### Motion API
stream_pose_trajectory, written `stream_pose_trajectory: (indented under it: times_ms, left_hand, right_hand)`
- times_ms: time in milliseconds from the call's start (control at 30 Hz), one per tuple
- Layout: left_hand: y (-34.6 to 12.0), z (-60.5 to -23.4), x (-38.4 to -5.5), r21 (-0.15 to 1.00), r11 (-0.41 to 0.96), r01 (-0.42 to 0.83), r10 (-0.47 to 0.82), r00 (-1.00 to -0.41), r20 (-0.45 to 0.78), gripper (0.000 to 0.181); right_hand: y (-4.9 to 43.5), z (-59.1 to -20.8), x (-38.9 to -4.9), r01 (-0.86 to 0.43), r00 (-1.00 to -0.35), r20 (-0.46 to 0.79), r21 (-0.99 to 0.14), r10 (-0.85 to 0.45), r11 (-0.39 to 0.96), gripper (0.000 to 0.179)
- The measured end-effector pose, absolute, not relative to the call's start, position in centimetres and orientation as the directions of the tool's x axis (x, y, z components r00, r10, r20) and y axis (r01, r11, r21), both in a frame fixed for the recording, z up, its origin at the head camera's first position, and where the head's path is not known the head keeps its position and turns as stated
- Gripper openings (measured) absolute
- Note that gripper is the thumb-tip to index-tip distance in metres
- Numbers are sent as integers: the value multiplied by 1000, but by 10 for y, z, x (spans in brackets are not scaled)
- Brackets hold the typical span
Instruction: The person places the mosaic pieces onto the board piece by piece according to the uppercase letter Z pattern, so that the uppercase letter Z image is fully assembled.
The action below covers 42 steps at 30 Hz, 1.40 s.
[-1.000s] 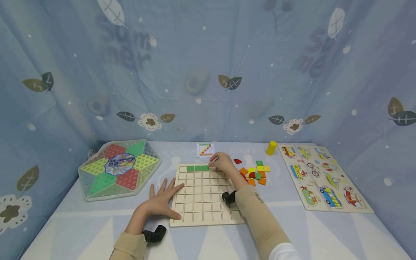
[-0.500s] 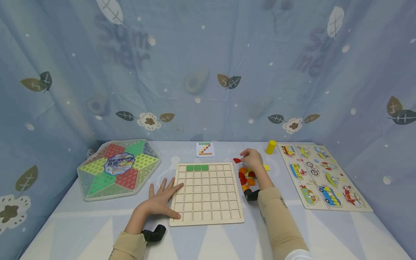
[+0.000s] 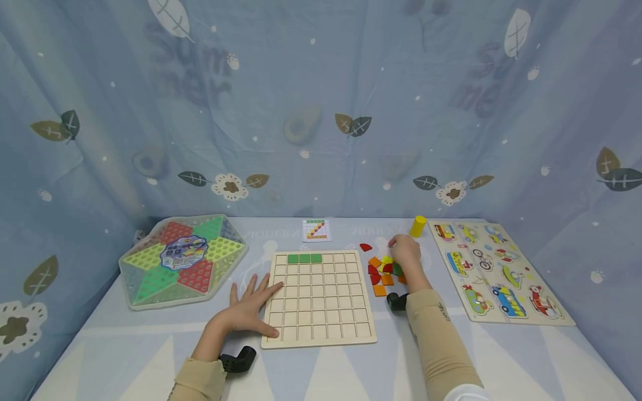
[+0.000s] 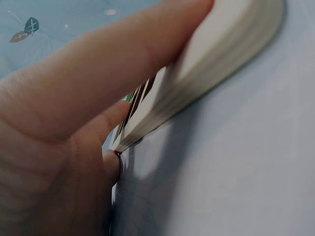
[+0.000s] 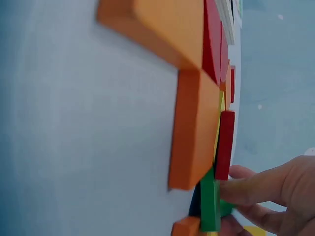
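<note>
My left hand (image 3: 249,312) lies with spread fingers on the left edge of a wooden grid board (image 3: 319,289); in the left wrist view its thumb (image 4: 118,64) crosses the board's rim. Three green square blocks (image 3: 304,258) sit side by side in the board's top row. To the right of the board, my right hand (image 3: 405,250) is at the far side of a pile of coloured blocks (image 3: 387,280). In the right wrist view its fingers pinch a blurred green block (image 5: 227,208), partly hidden behind another green block (image 5: 210,201).
Behind the board lies a small pattern card (image 3: 317,230). A lone red quarter-round block (image 3: 365,247) and a yellow cylinder (image 3: 418,226) are near the right hand. Far right is a vehicle puzzle board (image 3: 501,273); at left, a hexagonal game box (image 3: 183,262).
My right hand has left the board's top row and travelled right to the far side of the block pile, where it now pinches a green block. The left hand stays put.
</note>
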<state>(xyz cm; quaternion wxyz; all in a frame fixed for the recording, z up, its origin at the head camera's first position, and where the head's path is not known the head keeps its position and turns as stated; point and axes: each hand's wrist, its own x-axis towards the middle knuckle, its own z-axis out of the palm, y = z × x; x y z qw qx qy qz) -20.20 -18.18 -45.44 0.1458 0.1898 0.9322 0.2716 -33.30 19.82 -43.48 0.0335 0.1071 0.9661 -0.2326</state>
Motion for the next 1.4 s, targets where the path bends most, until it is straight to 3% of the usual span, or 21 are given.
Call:
stream_pose_trajectory:
  times_ms: [500,733,900,1400]
  left_hand:
    - [-182,-454,-203,556,787,267,428,-885,-181,110]
    - [-182,-454,-203,550,792,265,424,-887,-182,110]
    - [-181,-453,-203,560,786,262,424,-887,-181,110]
    - [-181,-452,-202,565,781,267,427,-888,-172,109]
  right_hand:
    - [184,-428,-332,188,-980,-84,-677,179,712,20]
    - [166,-431,-329,167,-986,-149,-864,76,474,27]
    - [150,-436,-331,193,-977,-214,-918,-22,346,29]
    - [101,-436,-329,84,-969,-170,-910,-181,406,19]
